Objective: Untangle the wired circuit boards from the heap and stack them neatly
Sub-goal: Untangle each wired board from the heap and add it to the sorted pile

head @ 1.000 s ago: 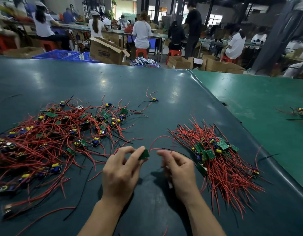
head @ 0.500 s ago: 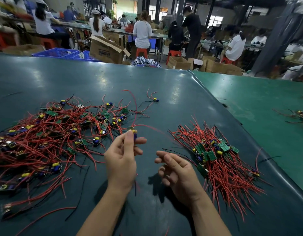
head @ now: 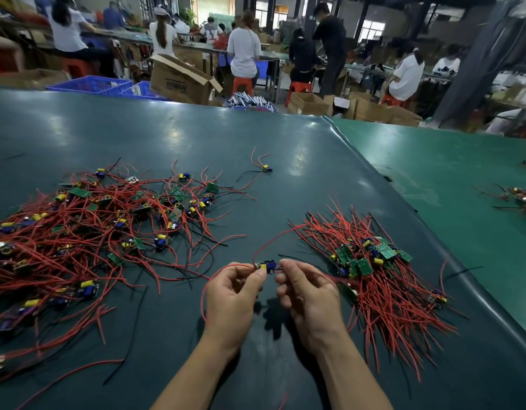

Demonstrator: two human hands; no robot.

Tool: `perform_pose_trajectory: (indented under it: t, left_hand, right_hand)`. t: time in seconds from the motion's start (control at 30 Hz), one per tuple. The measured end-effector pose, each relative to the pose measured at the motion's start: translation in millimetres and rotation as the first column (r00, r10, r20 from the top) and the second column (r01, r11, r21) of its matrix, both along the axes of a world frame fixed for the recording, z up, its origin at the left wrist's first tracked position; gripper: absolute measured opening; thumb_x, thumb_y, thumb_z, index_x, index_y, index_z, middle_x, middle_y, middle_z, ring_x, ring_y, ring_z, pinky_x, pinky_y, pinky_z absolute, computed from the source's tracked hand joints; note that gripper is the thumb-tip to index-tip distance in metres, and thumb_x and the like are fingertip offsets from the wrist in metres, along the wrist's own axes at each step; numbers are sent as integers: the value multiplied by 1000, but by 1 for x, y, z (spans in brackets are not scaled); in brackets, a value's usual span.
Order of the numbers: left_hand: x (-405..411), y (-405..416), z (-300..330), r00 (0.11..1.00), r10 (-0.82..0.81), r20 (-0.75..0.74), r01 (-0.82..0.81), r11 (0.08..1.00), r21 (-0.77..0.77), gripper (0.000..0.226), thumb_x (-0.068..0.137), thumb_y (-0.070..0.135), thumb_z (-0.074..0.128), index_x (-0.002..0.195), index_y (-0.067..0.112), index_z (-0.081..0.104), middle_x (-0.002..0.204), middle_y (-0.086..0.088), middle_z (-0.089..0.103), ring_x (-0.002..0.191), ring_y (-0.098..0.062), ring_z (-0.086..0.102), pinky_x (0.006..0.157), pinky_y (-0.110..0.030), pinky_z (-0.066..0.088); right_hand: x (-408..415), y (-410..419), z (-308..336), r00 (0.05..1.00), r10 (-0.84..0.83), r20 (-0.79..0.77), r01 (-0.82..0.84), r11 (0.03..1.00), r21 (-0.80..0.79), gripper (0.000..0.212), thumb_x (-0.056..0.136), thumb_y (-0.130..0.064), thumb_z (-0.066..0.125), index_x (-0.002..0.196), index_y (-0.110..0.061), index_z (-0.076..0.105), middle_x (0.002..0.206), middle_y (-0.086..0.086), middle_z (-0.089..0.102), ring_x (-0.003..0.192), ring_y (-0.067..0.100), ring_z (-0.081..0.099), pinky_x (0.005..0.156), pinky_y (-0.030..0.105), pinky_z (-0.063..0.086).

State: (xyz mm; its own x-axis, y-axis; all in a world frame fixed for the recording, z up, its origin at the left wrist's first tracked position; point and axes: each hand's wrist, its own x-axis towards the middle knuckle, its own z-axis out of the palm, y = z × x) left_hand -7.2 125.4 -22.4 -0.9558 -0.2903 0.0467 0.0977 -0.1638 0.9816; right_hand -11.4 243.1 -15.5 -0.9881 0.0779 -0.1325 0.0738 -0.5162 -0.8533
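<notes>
Both hands were raised a little above the dark green table (head: pixel 167 137), close together near the middle. The left hand (head: pixel 232 294) pinched a small circuit board (head: pixel 267 266) between its thumb and curled fingers, and the right hand (head: pixel 307 291) pinched the other end of the same board, or perhaps a wire at that end (I could not tell which). The board carried blue and yellow parts. A red wire (head: pixel 223 270) from it made a loop around the left hand, and another red wire rose up and went toward the right. On the left side of the table lay the tangled heap (head: pixel 87 232) of boards with red and black wires, spread wide and loose. On the right side, just beside the right hand, lay the sorted stack (head: pixel 374 270), where the green boards sat together and the wires pointed mostly in one direction. One single board (head: pixel 266 168) lay apart, farther back on the table. Behind the table stood an open cardboard box (head: pixel 179 79) and blue crates (head: pixel 93 84), and several people sat on red stools at long benches.
</notes>
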Motion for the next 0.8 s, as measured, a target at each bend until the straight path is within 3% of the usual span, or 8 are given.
perform_pose_trajectory:
  t: [0.1,0.23,0.33,0.43,0.57,0.8]
  left_hand:
    - [2,0,1,994,-110,-6,110,994,-18,18,86,0,67,70,7,63,55,3,59,52,-7,52,53,-17,43]
    - [0,0,0,990,-132,-37,134,990,49,11,87,-1,65,77,2,65,63,-3,68,56,-12,62,56,-21,51]
    - [0,0,0,992,-115,-45,118,991,67,11,87,-1,66,76,-2,64,61,-2,69,53,-8,64,51,-16,50]
    - [-1,-1,-3,998,-68,13,67,997,45,18,87,7,68,70,8,69,61,-3,69,50,-8,60,47,-19,46]
    - [-4,-2,-6,993,-67,93,48,982,185,31,89,12,65,60,17,73,61,-5,66,47,-11,52,44,-23,40]
    - [-9,-14,-8,996,79,49,-89,959,270,18,89,8,63,72,6,67,65,-7,69,51,-10,57,44,-18,42]
  right_hand:
    - [-1,1,1,999,23,36,-22,999,-35,23,75,-11,67,95,0,72,65,9,63,48,12,56,39,17,39]
    - [-1,0,-1,999,44,26,-44,999,-10,15,74,-15,71,81,-4,77,64,8,64,48,14,57,40,18,41]
    - [1,-4,-3,999,32,-5,-31,997,77,13,74,-18,73,75,-6,77,63,9,66,46,13,58,39,19,41]
    - [0,-4,-2,998,-54,-8,55,990,132,12,79,-18,71,74,-9,79,60,5,64,44,9,53,38,18,39]
    - [-4,-2,-2,974,-226,-15,226,972,63,21,90,-11,65,73,-8,77,58,4,61,41,6,48,36,16,36]
    - [-7,5,-1,908,-417,-38,416,909,-27,22,95,-14,61,78,-8,73,56,0,61,40,6,47,35,15,32]
